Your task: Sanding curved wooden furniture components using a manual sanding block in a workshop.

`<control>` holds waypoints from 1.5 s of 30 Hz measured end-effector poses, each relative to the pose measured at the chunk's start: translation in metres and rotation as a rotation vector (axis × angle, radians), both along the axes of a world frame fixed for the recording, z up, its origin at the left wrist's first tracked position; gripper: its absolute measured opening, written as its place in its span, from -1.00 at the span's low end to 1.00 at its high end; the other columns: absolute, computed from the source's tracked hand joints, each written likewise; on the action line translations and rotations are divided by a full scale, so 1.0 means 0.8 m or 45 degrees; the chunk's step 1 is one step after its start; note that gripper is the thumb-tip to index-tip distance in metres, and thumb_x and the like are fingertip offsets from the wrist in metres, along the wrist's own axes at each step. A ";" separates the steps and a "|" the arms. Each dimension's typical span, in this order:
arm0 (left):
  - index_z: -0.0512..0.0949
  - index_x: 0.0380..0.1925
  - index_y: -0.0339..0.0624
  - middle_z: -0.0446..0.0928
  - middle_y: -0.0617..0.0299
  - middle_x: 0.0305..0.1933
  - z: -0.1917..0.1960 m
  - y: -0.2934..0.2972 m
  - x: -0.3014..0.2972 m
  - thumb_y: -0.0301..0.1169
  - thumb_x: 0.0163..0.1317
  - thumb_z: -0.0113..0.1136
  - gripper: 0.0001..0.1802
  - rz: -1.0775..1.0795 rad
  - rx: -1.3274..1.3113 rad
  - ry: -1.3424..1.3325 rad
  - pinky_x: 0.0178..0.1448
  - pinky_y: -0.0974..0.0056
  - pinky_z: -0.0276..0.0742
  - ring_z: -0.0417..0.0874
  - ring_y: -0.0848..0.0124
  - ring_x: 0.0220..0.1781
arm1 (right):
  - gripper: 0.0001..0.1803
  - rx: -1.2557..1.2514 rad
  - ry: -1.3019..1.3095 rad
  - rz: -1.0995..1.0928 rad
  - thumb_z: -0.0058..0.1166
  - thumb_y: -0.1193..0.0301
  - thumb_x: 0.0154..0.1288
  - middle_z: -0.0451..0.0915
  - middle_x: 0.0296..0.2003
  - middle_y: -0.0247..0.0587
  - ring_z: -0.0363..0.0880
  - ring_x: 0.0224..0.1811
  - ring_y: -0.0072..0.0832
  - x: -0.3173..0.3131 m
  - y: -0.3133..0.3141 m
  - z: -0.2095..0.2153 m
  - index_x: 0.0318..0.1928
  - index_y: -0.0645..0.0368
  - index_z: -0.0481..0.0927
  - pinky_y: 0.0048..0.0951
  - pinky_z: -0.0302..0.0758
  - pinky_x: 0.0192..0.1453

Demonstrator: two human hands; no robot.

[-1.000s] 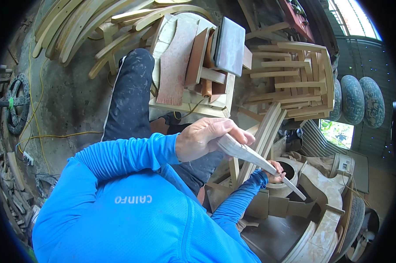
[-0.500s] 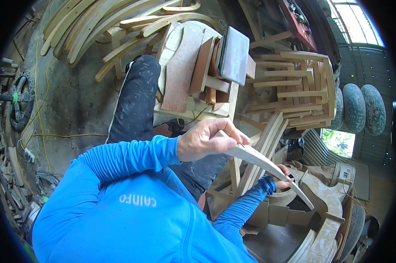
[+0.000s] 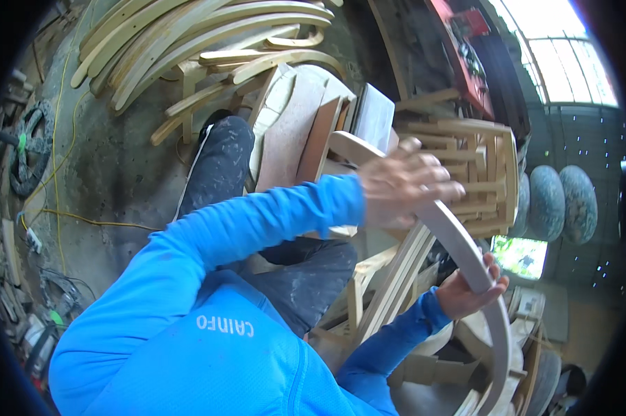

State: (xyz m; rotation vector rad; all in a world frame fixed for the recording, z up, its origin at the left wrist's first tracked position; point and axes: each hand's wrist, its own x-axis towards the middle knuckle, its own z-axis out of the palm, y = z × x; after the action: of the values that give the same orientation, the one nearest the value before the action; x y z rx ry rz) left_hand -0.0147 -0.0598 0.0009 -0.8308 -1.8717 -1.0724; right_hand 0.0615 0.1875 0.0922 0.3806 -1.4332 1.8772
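Yellow cord [image 3: 105,222] crosses the concrete floor [image 3: 119,180] at far left. To its right I see a pile of bowed timbers [image 3: 166,52], then a dark-trousered leg [image 3: 219,163] beside a pale stand bearing a reddish-brown board [image 3: 285,135]. Near centre, the left hand [image 3: 403,187], slightly blurred, lies over a curved wooden piece [image 3: 451,229], its fingers apart; I cannot tell how firmly it presses. This piece arcs from above the stand, beneath the left hand, to the lower edge. Further right, the right hand [image 3: 469,295] has its fingers clamped around the piece's middle stretch. Behind, I observe stacked slatted frames [image 3: 489,187] and, rightmost, mottled grey rounded objects [image 3: 579,204] side by side.
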 end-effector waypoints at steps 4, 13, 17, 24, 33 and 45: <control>0.55 0.24 0.09 0.62 0.25 0.00 -0.010 0.038 -0.076 -0.25 -0.03 0.57 -0.27 0.104 -0.134 -0.187 0.44 -0.15 0.40 0.65 0.23 0.17 | -0.58 0.147 0.216 -0.141 0.13 0.17 0.53 0.70 -0.07 -0.01 0.68 0.17 0.00 0.003 -0.045 0.001 0.22 0.11 0.44 0.21 0.58 0.37; 0.60 -0.20 0.03 0.58 0.26 -0.18 -0.090 0.020 -0.177 -0.42 -0.11 0.55 -0.58 0.049 -0.086 0.026 0.41 0.04 0.38 0.62 0.22 0.06 | -0.62 0.348 -0.151 -0.186 0.26 0.37 0.34 0.38 0.36 0.06 0.46 0.32 -0.04 0.031 -0.067 -0.130 0.10 -0.01 0.44 -0.05 0.49 0.40; 0.59 -0.25 0.03 0.57 0.27 -0.22 -0.086 0.026 -0.168 -0.43 -0.19 0.55 -0.57 0.031 -0.015 -0.030 0.33 0.07 0.41 0.62 0.22 0.01 | -0.58 0.466 -0.128 -0.291 0.26 0.34 0.31 0.43 0.32 0.11 0.46 0.32 -0.07 0.041 -0.051 -0.127 0.13 0.02 0.43 -0.08 0.49 0.39; 0.58 -0.26 -0.03 0.62 0.23 -0.23 -0.055 0.046 -0.133 -0.37 -0.08 0.50 -0.65 0.066 0.090 -0.271 0.15 -0.04 0.48 0.67 0.19 -0.02 | -0.61 0.783 -0.156 -0.353 0.18 0.31 0.26 0.52 0.20 0.24 0.54 0.26 -0.01 -0.004 -0.025 0.023 0.08 0.14 0.54 0.05 0.53 0.36; 0.54 -0.18 -0.09 0.66 0.09 -0.28 -0.024 0.086 -0.131 -0.37 0.10 0.33 -0.72 0.167 0.506 -0.686 -0.01 -0.08 0.46 0.71 0.08 -0.13 | -0.74 0.817 -0.247 0.120 0.01 0.33 0.32 0.68 -0.17 0.00 0.69 0.06 -0.07 -0.168 -0.072 0.170 -0.17 0.30 0.59 0.13 0.47 0.42; 0.49 -0.13 -0.12 0.67 0.17 -0.31 -0.020 0.080 -0.144 -0.39 -0.01 0.44 -0.57 0.349 0.514 -0.870 0.14 0.04 0.32 0.68 0.19 -0.14 | -0.90 0.598 -0.448 0.398 0.07 0.39 0.34 0.52 -0.38 -0.20 0.54 -0.18 -0.29 -0.363 -0.095 0.194 -0.32 0.11 0.47 -0.17 0.55 0.08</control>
State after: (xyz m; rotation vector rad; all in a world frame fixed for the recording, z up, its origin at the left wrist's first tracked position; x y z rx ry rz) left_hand -0.1295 0.0043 -0.0151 0.0493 -2.1060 -1.6076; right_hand -0.2286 0.1112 0.2478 0.5419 -2.1710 1.8987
